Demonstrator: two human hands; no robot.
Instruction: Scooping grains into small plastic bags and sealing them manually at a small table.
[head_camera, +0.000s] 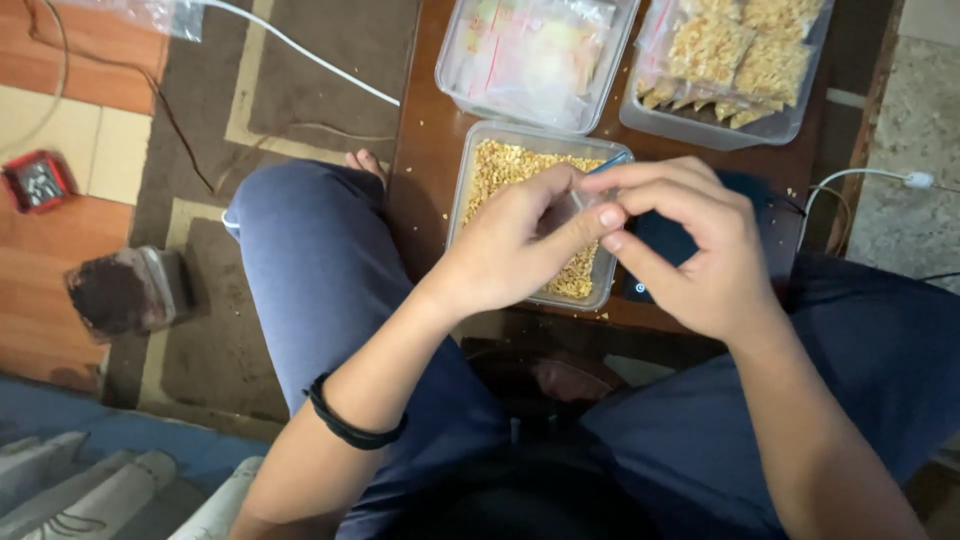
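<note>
At centre frame, a small clear plastic bag (578, 205) is pinched between both hands, left hand (515, 245) and right hand (690, 245), above a crumb-filled clear tub (480, 175) on the bench (425, 150).

Left of the bench (430, 150): a brown rug (330, 60), a white cable (300, 50) across it, and a red box (38, 182) farther left.

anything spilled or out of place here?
Minor spill: loose yellow crumbs lie scattered on the brown table around the clear tub of the same bits, a few by its lower edge too. Both hands, left hand and right hand, pinch a small clear bag over it. Nothing looks damaged.
</note>
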